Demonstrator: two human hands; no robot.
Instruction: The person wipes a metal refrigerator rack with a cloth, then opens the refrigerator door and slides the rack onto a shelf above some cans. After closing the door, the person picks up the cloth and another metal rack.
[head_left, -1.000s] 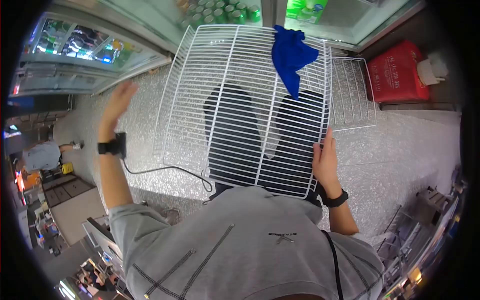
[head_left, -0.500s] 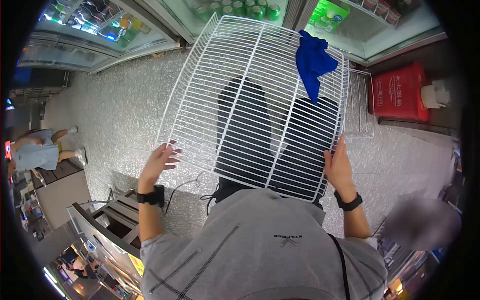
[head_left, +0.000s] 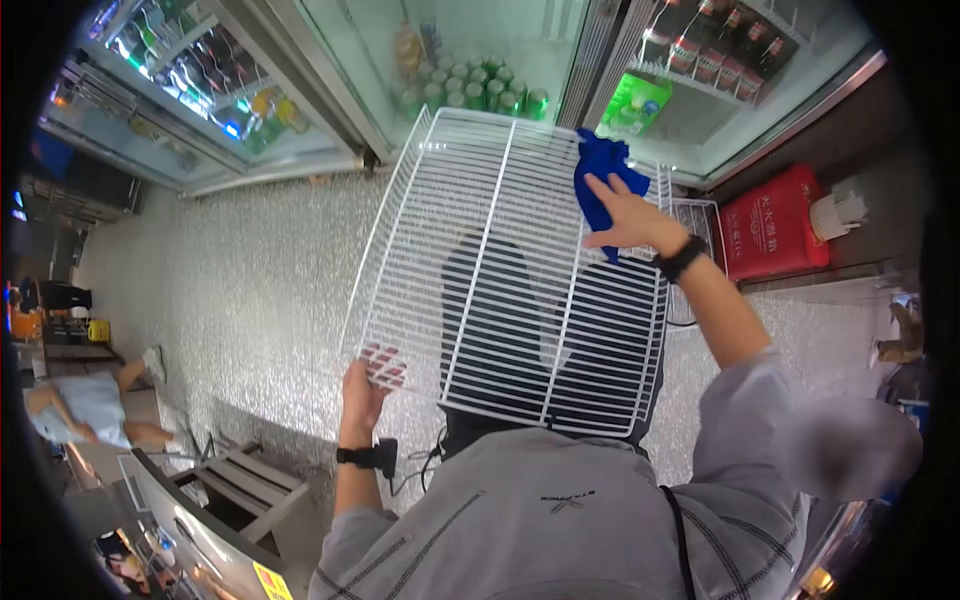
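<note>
A white wire shelf (head_left: 480, 270) with an upturned edge lies across my lap, over my dark-clothed legs. My left hand (head_left: 370, 385) grips its near left corner, with the fingers beneath the wires and the thumb at the edge. Near the far right corner a crumpled blue cloth (head_left: 595, 165) rests on the wires, one end trailing toward me. My right hand (head_left: 625, 215) is over this cloth, fingers spread and fingertips against it.
Ahead, a fridge compartment holds several green cans (head_left: 480, 90). Bottles (head_left: 700, 50) stand in the fridge on the right, near a red box (head_left: 775, 225) and a second wire rack (head_left: 700, 225). A wooden stool (head_left: 250, 490) is at left; a person (head_left: 90, 405) is beyond.
My right hand has left the shelf's right edge and reached forward onto the blue cloth. My left hand still holds the near left corner, its fingers now under the wires.
</note>
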